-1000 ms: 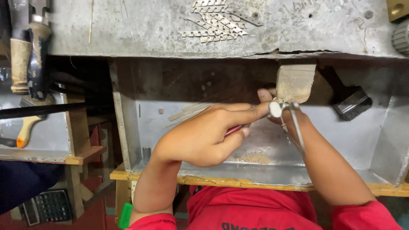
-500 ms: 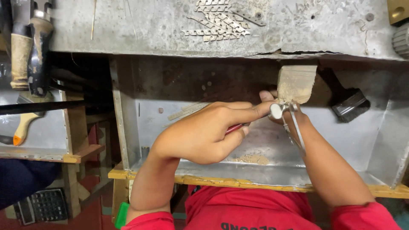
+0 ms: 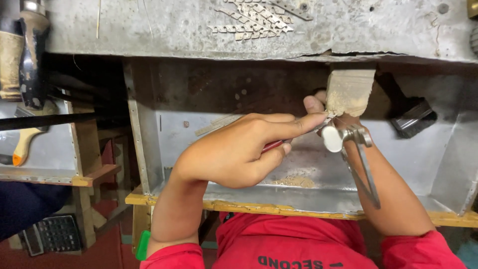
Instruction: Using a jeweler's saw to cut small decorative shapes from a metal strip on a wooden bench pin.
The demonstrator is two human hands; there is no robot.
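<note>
A red-handled tool (image 3: 273,146) lies level, its tip at the pale wooden peg (image 3: 349,92).

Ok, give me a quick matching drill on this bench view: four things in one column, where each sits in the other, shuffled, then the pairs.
Things:
1. small metal pieces
2. wooden block
3. calculator
4. brush

Places:
A. down at the lower left, below the bench
B. on the grey bench top, upper middle
C. in the tray, to the right of the wooden block
D. sticking out from the bench edge, just past the left hand fingertips

Pairs: 1-B, 2-D, 3-A, 4-C
</note>
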